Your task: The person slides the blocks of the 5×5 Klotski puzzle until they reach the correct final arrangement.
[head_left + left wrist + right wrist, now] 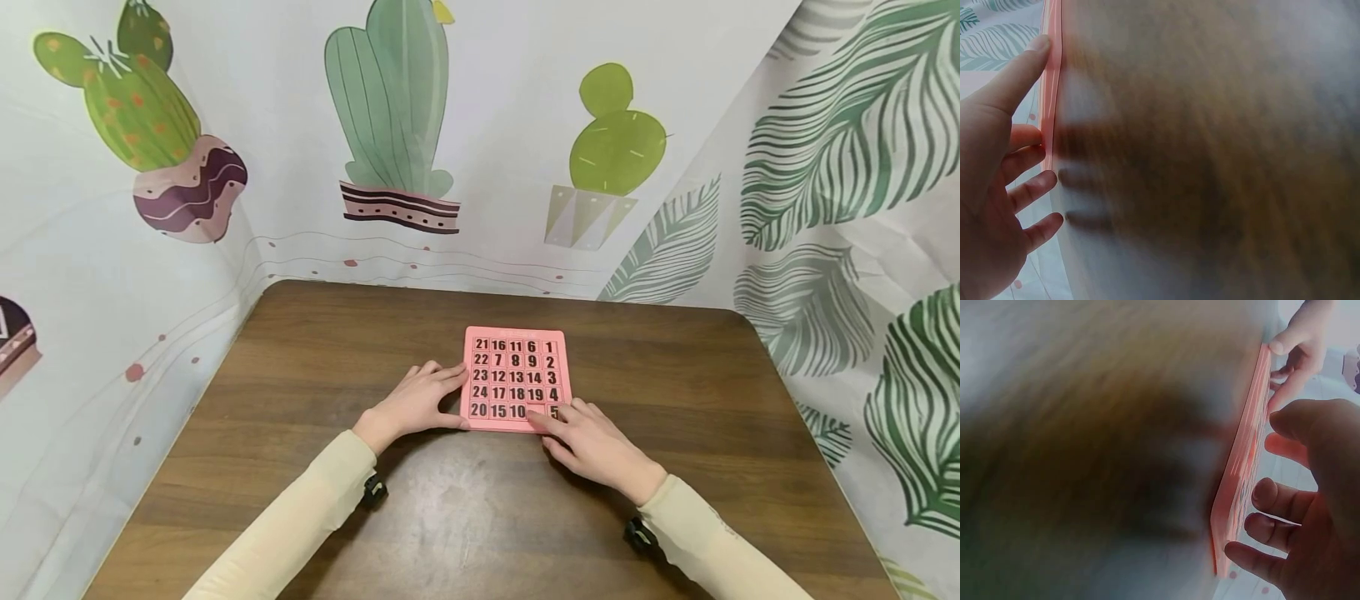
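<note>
A pink number slide puzzle [517, 377] lies flat on the table, its black-numbered tiles set in a square frame. The one blank space is in the bottom row, between tiles 10 and 5. My left hand [418, 402] touches the puzzle's left side, index finger higher up and thumb at the near-left corner. In the left wrist view the left thumb [1029, 65] lies straight against the pink edge. My right hand [596, 442] is at the near-right corner, its index fingertip over the blank space. The right wrist view shows the right fingers [1275, 500] spread beside the puzzle, loosely bent.
The puzzle lies on a dark brown wooden table [360, 325]. Behind and beside it hangs a white wall covering [510, 125] printed with cacti and leaves. A dark strap device [373, 490] is on the left wrist, another [640, 536] on the right.
</note>
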`<state>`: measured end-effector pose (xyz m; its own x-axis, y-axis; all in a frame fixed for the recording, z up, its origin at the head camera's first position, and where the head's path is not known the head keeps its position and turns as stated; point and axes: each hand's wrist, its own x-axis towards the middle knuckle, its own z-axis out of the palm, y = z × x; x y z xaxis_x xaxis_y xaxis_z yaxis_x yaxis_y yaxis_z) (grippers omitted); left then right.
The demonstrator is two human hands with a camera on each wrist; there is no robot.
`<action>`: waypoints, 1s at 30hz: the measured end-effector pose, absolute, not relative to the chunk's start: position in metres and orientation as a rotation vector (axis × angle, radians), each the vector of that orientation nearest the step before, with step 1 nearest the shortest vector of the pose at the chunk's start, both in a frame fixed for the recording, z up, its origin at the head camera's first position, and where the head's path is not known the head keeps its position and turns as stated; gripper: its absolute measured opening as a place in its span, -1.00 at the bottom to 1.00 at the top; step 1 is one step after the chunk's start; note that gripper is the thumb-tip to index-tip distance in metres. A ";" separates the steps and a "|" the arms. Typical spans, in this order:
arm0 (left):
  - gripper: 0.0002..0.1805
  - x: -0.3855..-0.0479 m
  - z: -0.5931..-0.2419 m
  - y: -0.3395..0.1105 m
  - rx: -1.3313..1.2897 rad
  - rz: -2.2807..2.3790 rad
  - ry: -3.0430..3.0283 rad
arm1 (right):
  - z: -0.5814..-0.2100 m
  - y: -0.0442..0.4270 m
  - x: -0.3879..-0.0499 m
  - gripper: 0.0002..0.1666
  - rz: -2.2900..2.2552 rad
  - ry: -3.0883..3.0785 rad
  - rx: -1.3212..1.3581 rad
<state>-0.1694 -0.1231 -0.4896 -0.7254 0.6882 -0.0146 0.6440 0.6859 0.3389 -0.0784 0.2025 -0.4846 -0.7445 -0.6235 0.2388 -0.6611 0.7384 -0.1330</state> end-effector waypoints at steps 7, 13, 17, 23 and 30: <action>0.03 -0.169 -0.487 -0.123 1.091 0.471 2.752 | -0.480 0.190 -0.079 -0.51 0.273 -2.767 1.024; 0.03 -0.169 -0.488 -0.123 1.083 0.466 2.749 | -0.483 0.188 -0.078 -0.53 0.239 -2.758 1.033; 0.04 -0.170 -0.489 -0.123 1.081 0.460 2.749 | -0.485 0.190 -0.077 -0.50 0.232 -2.757 1.026; 0.03 -0.169 -0.488 -0.123 1.084 0.466 2.747 | -0.487 0.197 -0.075 -0.49 0.237 -2.781 1.000; 0.04 -0.169 -0.490 -0.123 1.094 0.471 2.762 | -0.488 0.206 -0.072 -0.48 0.240 -2.782 0.980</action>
<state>-0.1695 -0.1229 -0.4900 -0.7278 0.6858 -0.0094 0.6439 0.6879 0.3351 -0.0716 0.2060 -0.4885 -0.7659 -0.6028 0.2239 -0.6322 0.7694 -0.0911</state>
